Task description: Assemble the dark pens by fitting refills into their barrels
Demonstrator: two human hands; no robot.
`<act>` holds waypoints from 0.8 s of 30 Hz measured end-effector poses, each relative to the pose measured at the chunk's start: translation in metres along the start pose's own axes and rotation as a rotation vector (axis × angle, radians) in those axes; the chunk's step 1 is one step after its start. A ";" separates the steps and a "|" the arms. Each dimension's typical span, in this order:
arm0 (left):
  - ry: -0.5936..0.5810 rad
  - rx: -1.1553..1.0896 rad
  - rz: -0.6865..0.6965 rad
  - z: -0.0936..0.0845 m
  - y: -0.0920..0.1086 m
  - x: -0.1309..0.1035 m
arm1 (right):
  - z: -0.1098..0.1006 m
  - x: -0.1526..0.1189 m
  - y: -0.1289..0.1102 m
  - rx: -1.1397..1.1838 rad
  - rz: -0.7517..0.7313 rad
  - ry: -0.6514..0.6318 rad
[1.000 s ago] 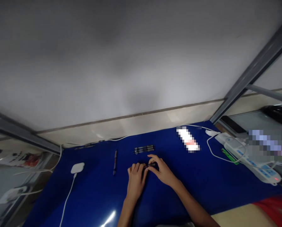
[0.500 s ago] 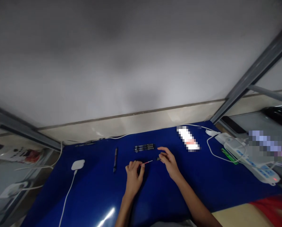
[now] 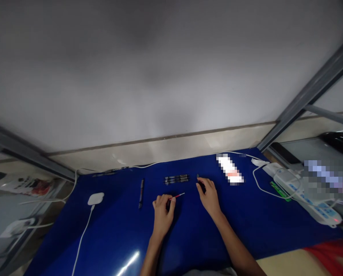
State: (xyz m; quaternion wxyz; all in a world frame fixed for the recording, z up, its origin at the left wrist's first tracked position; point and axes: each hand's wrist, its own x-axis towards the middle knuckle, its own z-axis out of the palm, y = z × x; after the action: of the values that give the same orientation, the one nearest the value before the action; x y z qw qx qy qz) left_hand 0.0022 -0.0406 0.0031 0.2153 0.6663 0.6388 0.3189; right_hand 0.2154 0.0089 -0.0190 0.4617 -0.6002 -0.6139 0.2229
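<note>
Head view: near three pens (image 3: 176,179), your left hand (image 3: 162,215) pinched one refill (image 3: 178,196); right hand (image 3: 209,194), moved forward, seemingly one dark piece (image 3: 198,176).

Two hands, a left hand (image 3: 162,218) and a right hand (image 3: 210,197); one thin red rod (image 3: 179,195) in the left; one small dark piece (image 3: 198,176) at the right; what look like three black pens (image 3: 176,179) in a row; one lone pen (image 3: 141,193) apart from them; one blue counter (image 3: 114,226); one white case (image 3: 96,198); one pixelated bright panel (image 3: 229,168); one power strip (image 3: 320,210); one green item (image 3: 279,190); slim dark objects (image 3: 111,171) by the wall, too blurred to number.
</note>
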 end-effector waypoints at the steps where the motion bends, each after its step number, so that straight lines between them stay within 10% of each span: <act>1: -0.001 0.003 0.002 0.000 0.000 0.000 | 0.001 0.000 0.000 -0.072 -0.046 -0.026; 10: 0.010 0.134 0.094 0.003 0.002 -0.001 | -0.001 -0.004 -0.013 -0.053 -0.117 -0.045; 24: -0.036 0.284 0.203 0.005 0.005 -0.005 | 0.010 -0.019 -0.032 0.121 -0.065 -0.418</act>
State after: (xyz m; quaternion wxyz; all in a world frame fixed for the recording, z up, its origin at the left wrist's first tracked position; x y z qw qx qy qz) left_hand 0.0091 -0.0454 0.0026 0.0972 0.7568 0.6027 0.2336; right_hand 0.1872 -0.0118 -0.0026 0.3667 -0.4921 -0.7007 0.3639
